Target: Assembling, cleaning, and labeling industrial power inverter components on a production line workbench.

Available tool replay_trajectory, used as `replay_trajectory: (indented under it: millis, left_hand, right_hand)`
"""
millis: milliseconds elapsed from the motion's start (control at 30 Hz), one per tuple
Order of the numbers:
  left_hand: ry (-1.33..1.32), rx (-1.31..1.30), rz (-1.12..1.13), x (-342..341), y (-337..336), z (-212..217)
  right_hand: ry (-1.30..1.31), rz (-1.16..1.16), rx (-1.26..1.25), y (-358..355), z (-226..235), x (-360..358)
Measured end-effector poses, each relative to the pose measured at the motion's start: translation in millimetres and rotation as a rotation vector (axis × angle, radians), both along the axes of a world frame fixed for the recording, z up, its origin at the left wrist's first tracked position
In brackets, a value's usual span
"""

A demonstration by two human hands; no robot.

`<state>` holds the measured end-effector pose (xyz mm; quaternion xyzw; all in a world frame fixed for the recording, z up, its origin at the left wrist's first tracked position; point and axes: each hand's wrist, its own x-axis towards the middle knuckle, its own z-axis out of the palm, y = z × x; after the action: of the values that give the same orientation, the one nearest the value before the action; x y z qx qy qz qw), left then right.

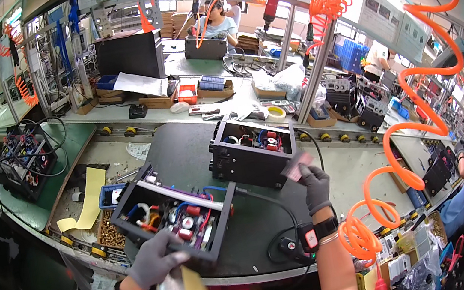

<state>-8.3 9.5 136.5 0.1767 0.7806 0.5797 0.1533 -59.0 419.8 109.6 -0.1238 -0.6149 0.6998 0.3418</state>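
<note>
The near open black metal chassis box point(174, 218), its inside packed with red, blue and black wiring and round components, lies tilted on the dark oval mat point(196, 150) of the counter point(363, 169), close to the person. The left hand point(154, 259), in a grey glove, is closed over the box's near edge and steadies it. Beyond this box and to its right stands a second open black box point(252, 152); at its near right corner the gloved right hand point(315, 185) pinches a small pale pink flat piece point(298, 166) between its fingers. The work seems to be at the fitting stage, the piece being brought to the second box; seating it calls for careful alignment. Left of the near box lie a blue tray point(110, 196) and a yellow strip point(90, 202).
</note>
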Motion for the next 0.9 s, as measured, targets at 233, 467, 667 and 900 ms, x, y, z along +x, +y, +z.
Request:
replay_trajectory:
  millis: [233, 467, 667, 900]
  left_hand:
    - [-0.262, 0.074, 0.01, 30, -18, 23]
    - [-0.32, 0.086, 0.028, 27, -23, 18]
    - [-0.332, 0.087, 0.012, 26, -24, 15]
    - [-0.318, 0.153, 0.015, 28, -23, 14]
  right_hand:
    - [-0.325, 0.268, 0.282, -13, -52, -36]
    - [-0.239, 0.203, 0.217, -17, -65, -54]
    - [-0.212, 0.202, 0.191, -15, -62, -49]
    - [-0.219, 0.204, 0.217, -9, -69, -49]
